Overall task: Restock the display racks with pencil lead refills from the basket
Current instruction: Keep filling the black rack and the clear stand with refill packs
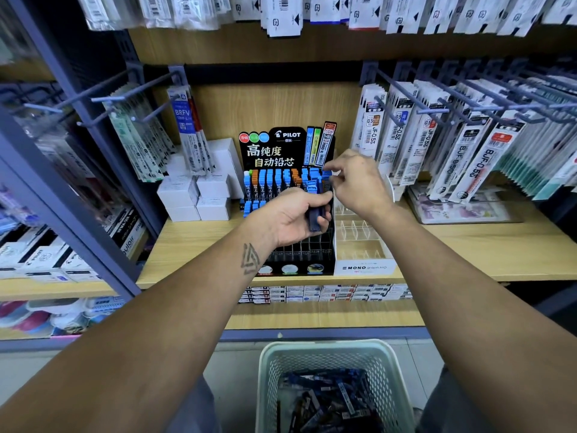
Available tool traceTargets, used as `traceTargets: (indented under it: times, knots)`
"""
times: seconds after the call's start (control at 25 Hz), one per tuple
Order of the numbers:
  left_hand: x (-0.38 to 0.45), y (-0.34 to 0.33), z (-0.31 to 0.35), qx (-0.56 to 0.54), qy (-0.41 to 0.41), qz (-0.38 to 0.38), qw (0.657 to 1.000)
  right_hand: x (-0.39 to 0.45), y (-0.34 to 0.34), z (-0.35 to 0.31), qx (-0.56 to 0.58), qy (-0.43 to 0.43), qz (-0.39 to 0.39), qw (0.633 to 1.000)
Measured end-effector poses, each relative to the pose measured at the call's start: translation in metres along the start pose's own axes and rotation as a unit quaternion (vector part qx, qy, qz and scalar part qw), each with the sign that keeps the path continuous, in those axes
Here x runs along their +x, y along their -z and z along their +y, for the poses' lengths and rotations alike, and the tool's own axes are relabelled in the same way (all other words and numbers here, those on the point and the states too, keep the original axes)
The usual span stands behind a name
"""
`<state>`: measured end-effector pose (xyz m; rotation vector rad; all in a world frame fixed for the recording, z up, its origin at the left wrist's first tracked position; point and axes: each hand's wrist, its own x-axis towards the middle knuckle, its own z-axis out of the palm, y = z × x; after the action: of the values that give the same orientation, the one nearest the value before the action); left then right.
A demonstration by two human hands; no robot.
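Observation:
A black Pilot display rack (pixel 292 257) stands on the wooden shelf, its back rows filled with blue- and orange-capped lead refill tubes (pixel 270 179). My left hand (pixel 293 218) grips a bundle of dark blue refill tubes (pixel 314 210) over the rack's middle. My right hand (pixel 356 182) is at the rack's right rear corner, its thumb and fingers pinching a blue-capped tube (pixel 327 175). A pale green mesh basket (pixel 390 370) sits on the floor below, holding several more dark blue refills (pixel 327 398).
A clear Mono graph rack (pixel 363 267) with open compartments stands right of the Pilot rack. White boxes (pixel 199 195) are stacked to its left. Pen refill packs hang on pegs (pixel 452 145) at both sides and overhead. Small boxes (pixel 324 293) line the lower shelf.

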<state>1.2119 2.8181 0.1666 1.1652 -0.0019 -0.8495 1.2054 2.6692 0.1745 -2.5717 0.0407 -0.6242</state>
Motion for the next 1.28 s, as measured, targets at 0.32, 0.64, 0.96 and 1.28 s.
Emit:
traceTargets:
  times: [0.32, 0.64, 0.96, 1.28]
  knots:
    - [0.003, -0.008, -0.005, 0.021, -0.057, 0.038, 0.997, 0.0, 0.029, -0.021, 0.235, -0.12, -0.076, 0.962]
    - [-0.006, -0.005, -0.005, 0.036, -0.077, 0.03, 0.996, -0.001, 0.029, -0.01, 0.307, -0.202, -0.119, 0.922]
    - [0.002, 0.001, -0.002, -0.011, -0.1, 0.114, 0.988, -0.003, 0.034, -0.001, 0.495, -0.221, -0.116, 0.832]
    - [0.008, 0.0, -0.005, 0.068, -0.097, 0.157, 0.981, 0.008, 0.027, 0.003, 0.325, -0.126, -0.005, 0.937]
